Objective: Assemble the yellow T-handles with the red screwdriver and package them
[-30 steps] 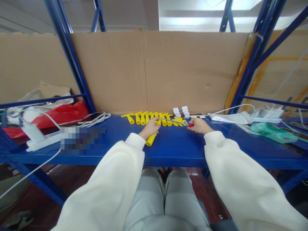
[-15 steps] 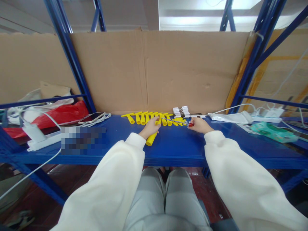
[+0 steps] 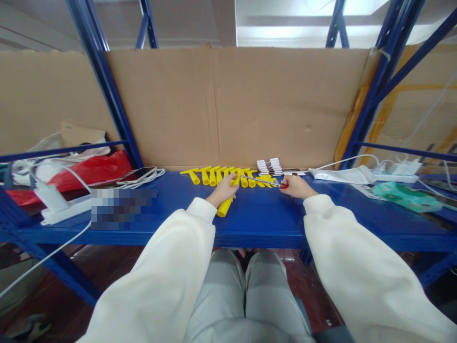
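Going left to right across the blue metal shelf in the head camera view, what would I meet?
White plastic power strip, flat dark-screened phone, bare left hand gripping a yellow plastic tubular piece, stack of white pieces with dark bands, bare right hand holding a red-handled metal tool, flat white packet, green soft packet.

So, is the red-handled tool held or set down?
Held: the right hand grips its handle, shaft toward the left hand's yellow piece.
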`<state>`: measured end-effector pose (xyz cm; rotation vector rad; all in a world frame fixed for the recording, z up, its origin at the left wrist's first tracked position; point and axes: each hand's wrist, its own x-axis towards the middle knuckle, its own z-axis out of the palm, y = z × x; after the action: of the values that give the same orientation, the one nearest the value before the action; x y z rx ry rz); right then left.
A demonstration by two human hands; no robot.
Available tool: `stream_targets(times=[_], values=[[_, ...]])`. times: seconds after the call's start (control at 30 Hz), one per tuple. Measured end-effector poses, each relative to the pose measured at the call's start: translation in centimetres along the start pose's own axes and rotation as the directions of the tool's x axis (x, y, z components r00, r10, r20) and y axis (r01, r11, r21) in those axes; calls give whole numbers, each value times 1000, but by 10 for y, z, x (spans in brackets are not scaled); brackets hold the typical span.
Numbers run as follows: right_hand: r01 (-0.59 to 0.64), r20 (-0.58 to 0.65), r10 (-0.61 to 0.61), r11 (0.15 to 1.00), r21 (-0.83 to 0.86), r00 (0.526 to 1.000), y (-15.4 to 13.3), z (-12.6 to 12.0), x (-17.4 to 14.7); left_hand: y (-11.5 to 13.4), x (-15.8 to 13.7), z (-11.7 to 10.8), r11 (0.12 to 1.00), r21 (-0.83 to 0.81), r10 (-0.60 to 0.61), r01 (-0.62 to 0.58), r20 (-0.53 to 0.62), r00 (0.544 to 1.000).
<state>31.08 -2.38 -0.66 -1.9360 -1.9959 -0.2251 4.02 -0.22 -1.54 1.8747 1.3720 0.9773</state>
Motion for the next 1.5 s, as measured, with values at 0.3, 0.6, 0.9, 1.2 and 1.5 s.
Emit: stream_targets(times=[0.3, 0.6, 0.9, 1.2, 1.5], values=[[-59, 3, 59, 998, -12, 998, -7, -7, -4, -3, 2, 1, 1000, 1, 13, -12, -14, 1000], [-41, 6, 41, 999, -7, 999, -2, 0, -1, -1, 1, 1, 1000, 7, 13, -13, -4, 1000], [9, 29, -10, 999, 36, 1000, -2, -2, -2, -1, 1, 1, 999, 9, 30, -30, -12, 999], [-47, 38, 47, 999, -1, 998, -6, -5, -4, 1, -1, 1, 999, 8, 41, -41, -7, 999], [20, 60, -22, 999, 35, 998, -3, -1, -3, 4, -2, 0, 1000, 0, 22, -22, -4, 1000]])
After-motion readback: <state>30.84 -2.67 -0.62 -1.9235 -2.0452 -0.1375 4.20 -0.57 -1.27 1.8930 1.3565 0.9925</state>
